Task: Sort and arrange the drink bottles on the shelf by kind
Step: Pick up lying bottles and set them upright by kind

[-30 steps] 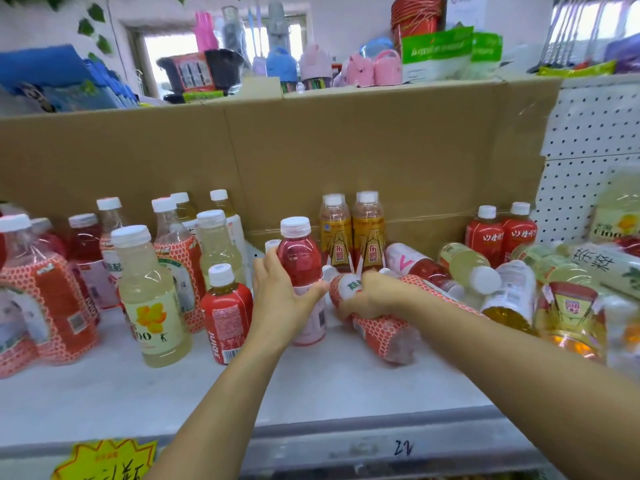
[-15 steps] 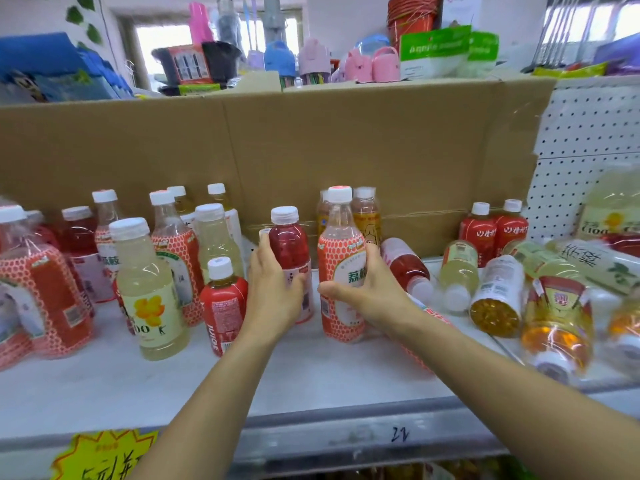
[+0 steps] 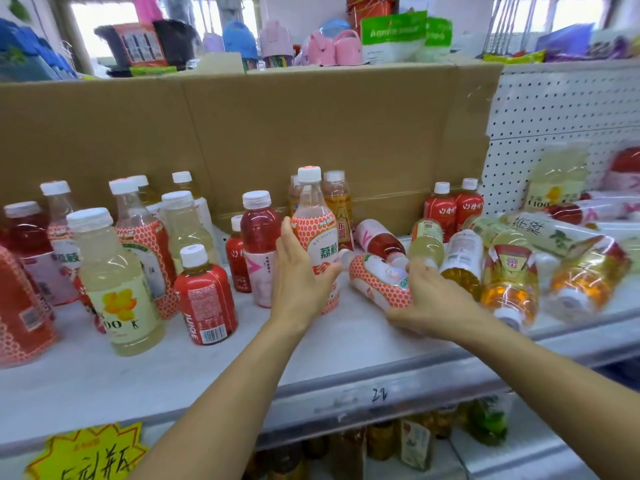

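Note:
A lychee drink bottle (image 3: 317,233) with an orange honeycomb label and a white cap stands upright at the middle of the white shelf (image 3: 194,372). My left hand (image 3: 298,278) wraps around its left side. Just to its right, a second bottle of the same kind (image 3: 375,280) lies on its side, and my right hand (image 3: 427,301) grips its lower end. A dark red bottle (image 3: 259,230) stands directly left of my left hand. Several more honeycomb-label bottles (image 3: 145,237) stand at the left among pale yellow and red juice bottles.
A heap of toppled bottles (image 3: 509,271) fills the shelf's right part, below a white pegboard (image 3: 554,109). A cardboard wall (image 3: 277,133) backs the shelf. Two amber bottles (image 3: 337,202) stand behind the held one. A yellow price tag (image 3: 86,452) hangs on the front edge.
My right hand let go of the upright lychee bottle and moved right onto the lying one. My left hand left the dark red bottle and took hold of the upright lychee bottle.

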A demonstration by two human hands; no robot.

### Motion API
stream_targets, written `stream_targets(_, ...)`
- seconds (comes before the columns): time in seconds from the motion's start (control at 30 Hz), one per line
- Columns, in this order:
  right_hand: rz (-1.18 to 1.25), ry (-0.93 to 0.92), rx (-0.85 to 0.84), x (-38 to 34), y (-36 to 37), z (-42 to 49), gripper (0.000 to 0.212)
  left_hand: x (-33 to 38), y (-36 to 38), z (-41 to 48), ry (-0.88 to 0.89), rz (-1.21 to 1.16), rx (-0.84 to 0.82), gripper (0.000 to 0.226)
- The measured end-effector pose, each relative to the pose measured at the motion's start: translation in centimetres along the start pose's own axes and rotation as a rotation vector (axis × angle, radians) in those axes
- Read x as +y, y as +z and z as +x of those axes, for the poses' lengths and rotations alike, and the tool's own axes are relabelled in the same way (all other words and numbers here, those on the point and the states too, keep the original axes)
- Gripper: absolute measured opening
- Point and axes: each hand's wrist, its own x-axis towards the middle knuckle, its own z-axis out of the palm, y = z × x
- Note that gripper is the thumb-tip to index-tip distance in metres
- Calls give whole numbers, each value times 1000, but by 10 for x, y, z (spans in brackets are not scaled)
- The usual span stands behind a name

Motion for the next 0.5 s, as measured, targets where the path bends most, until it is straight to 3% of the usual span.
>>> stream_targets(0.13,451,127,-40,16,-7,-10,62,-7,-4,-6,123,242,215,92)
stream_targets(0.2,652,162,-21,22,-3,-16,59,-3,-2,-20,203,219,278,84)
stream_targets(0.27,836,153,-1,20,3,-25,58,9,1,-33,117,37,109,79)
stream_targets(0.4,982,4,116,7,9,-44,52,37,10,-28,-278,-400,-399,95)
stream_targets(0.43,959,-51,116,4,8,-46,55,44,12,-23,-343,-534,-451,87)
stream_targets(0.5,932,-143,55,6,3,-43,54,50,16,-13,-361,-665,-444,45)
